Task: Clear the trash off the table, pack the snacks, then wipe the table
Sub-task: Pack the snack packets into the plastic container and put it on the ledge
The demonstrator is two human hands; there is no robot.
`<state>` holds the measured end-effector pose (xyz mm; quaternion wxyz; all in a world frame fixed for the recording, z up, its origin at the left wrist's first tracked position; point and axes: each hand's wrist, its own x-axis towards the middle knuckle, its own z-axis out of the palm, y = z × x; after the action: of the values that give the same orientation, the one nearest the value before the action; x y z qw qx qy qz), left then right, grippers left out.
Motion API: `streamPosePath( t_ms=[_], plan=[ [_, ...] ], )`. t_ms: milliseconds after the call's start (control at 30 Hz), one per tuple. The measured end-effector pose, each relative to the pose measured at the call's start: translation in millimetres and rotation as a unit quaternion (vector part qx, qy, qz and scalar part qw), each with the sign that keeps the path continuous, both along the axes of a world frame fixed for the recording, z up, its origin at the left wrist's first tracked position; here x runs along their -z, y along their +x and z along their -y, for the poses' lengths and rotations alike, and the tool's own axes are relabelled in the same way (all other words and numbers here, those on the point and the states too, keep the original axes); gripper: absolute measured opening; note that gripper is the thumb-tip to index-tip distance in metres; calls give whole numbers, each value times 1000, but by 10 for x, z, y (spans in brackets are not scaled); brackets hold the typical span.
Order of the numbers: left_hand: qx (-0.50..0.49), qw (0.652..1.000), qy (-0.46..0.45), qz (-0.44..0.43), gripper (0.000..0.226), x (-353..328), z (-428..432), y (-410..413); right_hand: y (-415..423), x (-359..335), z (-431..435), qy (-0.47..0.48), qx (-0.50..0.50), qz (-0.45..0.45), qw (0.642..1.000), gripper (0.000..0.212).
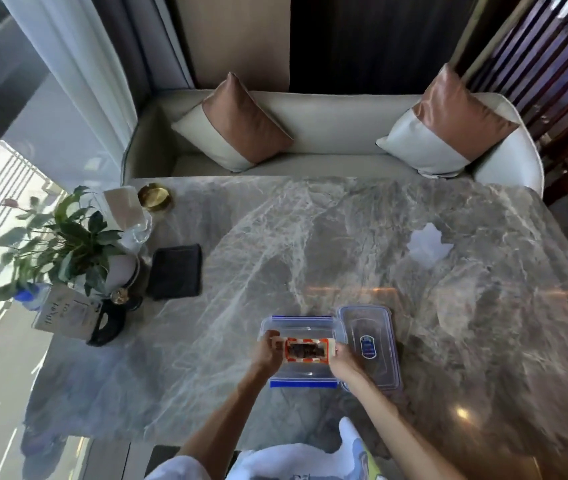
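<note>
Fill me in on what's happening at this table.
A person holds a snack packet by its ends, left hand and right hand, over an open clear container. Its lid lies beside it on the marble table. A dark cloth sits untouched near the plant.

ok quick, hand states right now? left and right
Left hand: closed on the left end of the snack packet, over the open container.
Right hand: closed on the packet's right end.
</note>
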<state>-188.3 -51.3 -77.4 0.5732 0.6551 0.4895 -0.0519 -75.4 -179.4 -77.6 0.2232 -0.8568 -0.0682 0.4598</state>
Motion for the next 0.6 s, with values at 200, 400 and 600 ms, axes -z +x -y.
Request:
streamPosePath(
  t_ms=[200,400,600],
  plan=[
    [-14,1000,-15,-19,15,202,108,190,8,152,-160,-74,-17,-27,997,37],
    [-32,996,45,-68,24,213,78,272,50,191,-310,-87,-31,-33,995,53],
    [6,992,59,-113,33,183,82,307,59,273,-296,-79,-43,-12,996,38]
  ],
)
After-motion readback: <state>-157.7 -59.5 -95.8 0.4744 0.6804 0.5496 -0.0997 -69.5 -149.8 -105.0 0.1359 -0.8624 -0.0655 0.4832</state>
